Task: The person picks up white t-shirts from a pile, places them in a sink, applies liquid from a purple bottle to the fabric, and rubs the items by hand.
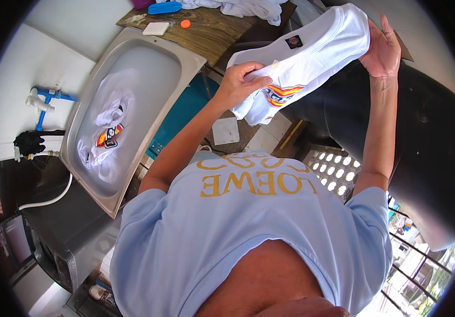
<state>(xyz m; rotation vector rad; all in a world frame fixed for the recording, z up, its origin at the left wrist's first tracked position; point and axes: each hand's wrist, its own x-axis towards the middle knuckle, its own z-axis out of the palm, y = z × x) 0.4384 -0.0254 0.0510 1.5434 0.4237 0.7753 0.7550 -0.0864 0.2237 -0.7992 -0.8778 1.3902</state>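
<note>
A white T-shirt (325,47) with a dark neck label and a red, yellow and black print is held up in front of me, toward the upper right. My left hand (242,84) grips its near left part, the thumb lying over the cloth. At the shirt's right end my right hand (384,50) rests against the fabric, palm showing and fingers stretched out; part of this hand is hidden. To my left, another white garment (110,132) with a similar print lies in cloudy water inside a metal sink (189,62).
Beyond the sink, a wooden board (206,34) carries a blue brush (165,8), a pale block (156,28), an orange cap (185,24) and white cloth (243,7). Blue pipes (47,100) run along the left wall. A large black object (407,137) stands at my right.
</note>
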